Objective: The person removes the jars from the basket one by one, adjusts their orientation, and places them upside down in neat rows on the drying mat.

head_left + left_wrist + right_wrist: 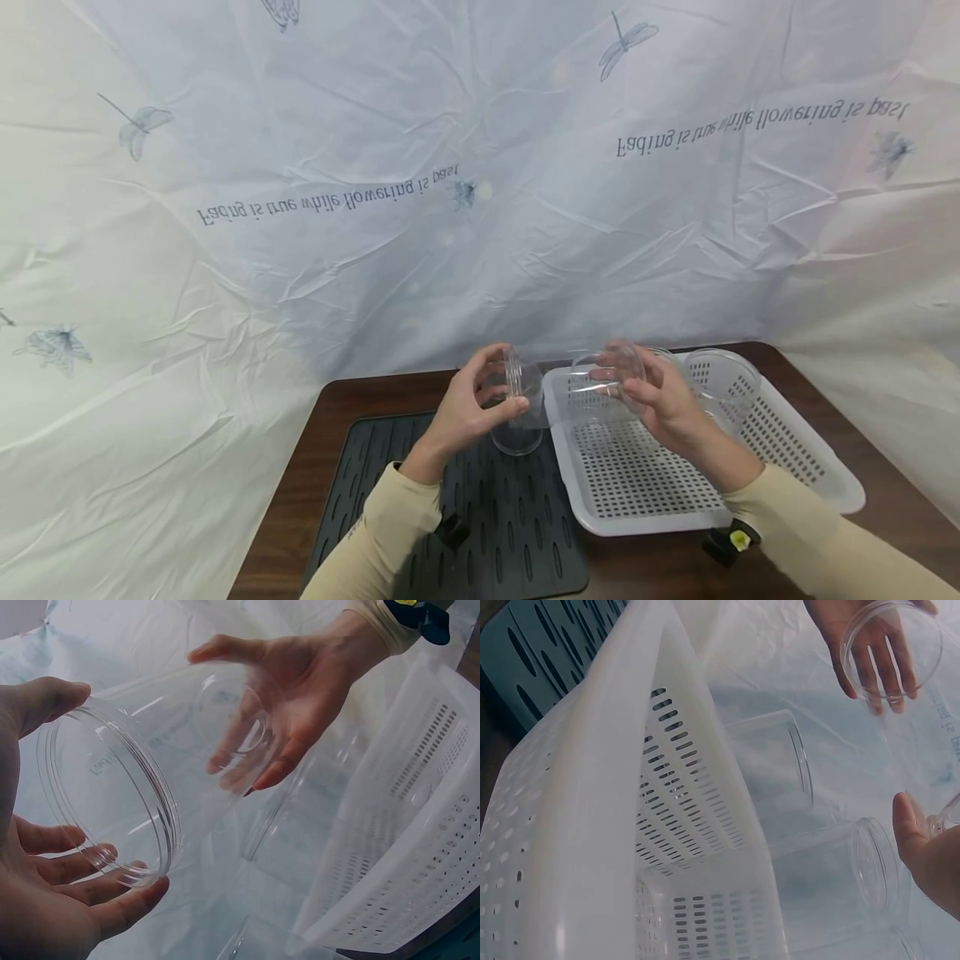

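Observation:
A clear plastic jar (161, 742) lies sideways in the air between the hands. At its ridged, threaded rim, the left hand (476, 400) grips with the thumb on one side and the fingers spread along the other. The right hand (663, 400) holds the opposite end, thumb in front, fingers showing through the clear wall. Below the left hand another clear jar (517, 439) stands on the dark drying mat (480, 517), partly hidden by that hand. The right hand is over the white perforated basket (652, 525).
Further clear jars stand in the basket, one at its back right (723, 379), another partly behind the right hand. Mat and basket sit side by side on a brown wooden table (288, 517). A pale printed cloth (450, 267) hangs behind the table.

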